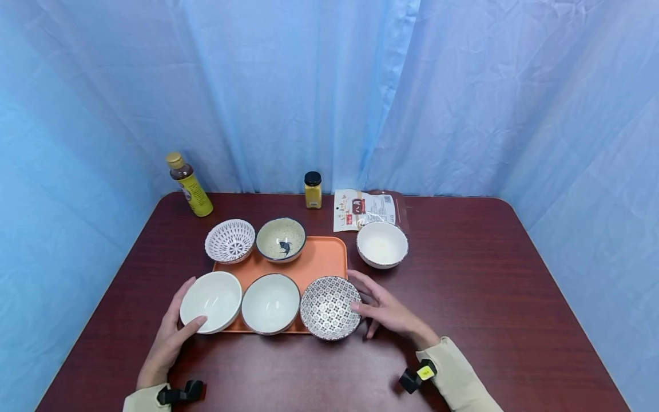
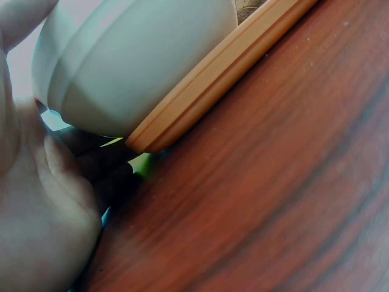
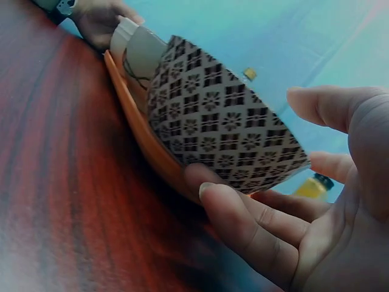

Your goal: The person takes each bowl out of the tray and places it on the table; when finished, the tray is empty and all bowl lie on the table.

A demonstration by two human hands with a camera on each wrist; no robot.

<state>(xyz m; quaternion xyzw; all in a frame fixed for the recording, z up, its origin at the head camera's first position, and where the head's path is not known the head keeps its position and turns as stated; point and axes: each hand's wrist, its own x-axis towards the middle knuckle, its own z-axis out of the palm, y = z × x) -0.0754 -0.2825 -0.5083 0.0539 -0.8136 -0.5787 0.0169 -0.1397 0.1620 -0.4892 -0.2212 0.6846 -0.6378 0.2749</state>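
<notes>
A plain white bowl [image 1: 210, 303] stands on the left end of the orange tray [image 1: 329, 252]. My left hand [image 1: 167, 335] grips it, thumb over the rim and fingers round the outer side; in the left wrist view those fingers are dark behind the bowl and tray corner. At the tray's right front sits a bowl with a black-and-white flower pattern [image 1: 331, 309]. Beside it is my right hand [image 1: 386, 309], fingers spread. The right wrist view shows its fingertips [image 3: 216, 198] low at the bowl's side and the thumb apart from the wall.
Between those two stands a pale dark-rimmed bowl [image 1: 270, 304]. Behind are a dashed-pattern bowl [image 1: 230, 241] and a fish-painted bowl [image 1: 281, 240]. Right of the tray is another white bowl [image 1: 382, 245], near a food packet [image 1: 362, 209]. A yellow jar [image 1: 313, 191] and a bottle [image 1: 191, 187] stand farther back.
</notes>
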